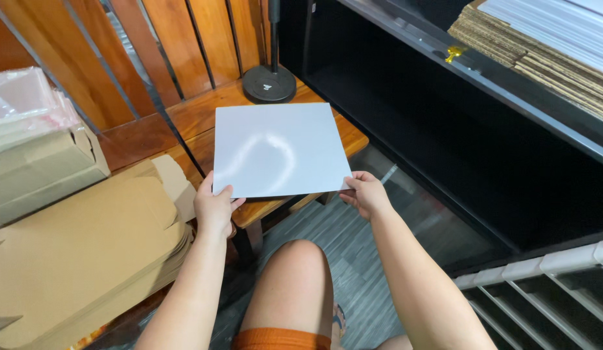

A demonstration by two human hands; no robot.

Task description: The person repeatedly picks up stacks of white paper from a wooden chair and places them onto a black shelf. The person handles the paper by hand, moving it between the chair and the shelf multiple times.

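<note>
Both hands hold one glossy white sheet (277,150), square and stiff, out in front of the person's body and just above the near edge of a small wooden table (204,116). The left hand (214,209) has its grip closed on the sheet's near left corner, thumb on top and fingers tucked beneath. The right hand (365,193) pinches the near right corner the same way, its thumb lying on the top face right at the edge. The sheet lies almost flat, tipped slightly up toward the camera, and a pale glare runs across its middle. Its far edge reaches close to the round black base of a stand (269,83) that sits at the back of the table, against a wall of wooden slats (159,45). To the left, a stack of flattened brown cardboard boxes (81,253) lies low beside the table, and behind it stands a folded box with clear plastic bags (26,104) piled on top. To the right is a dark open shelf (444,129), with a pile of corrugated cardboard (541,58) on its upper level. The person's bare knee (295,272) shows below the sheet, over a grey floor (353,240).
</note>
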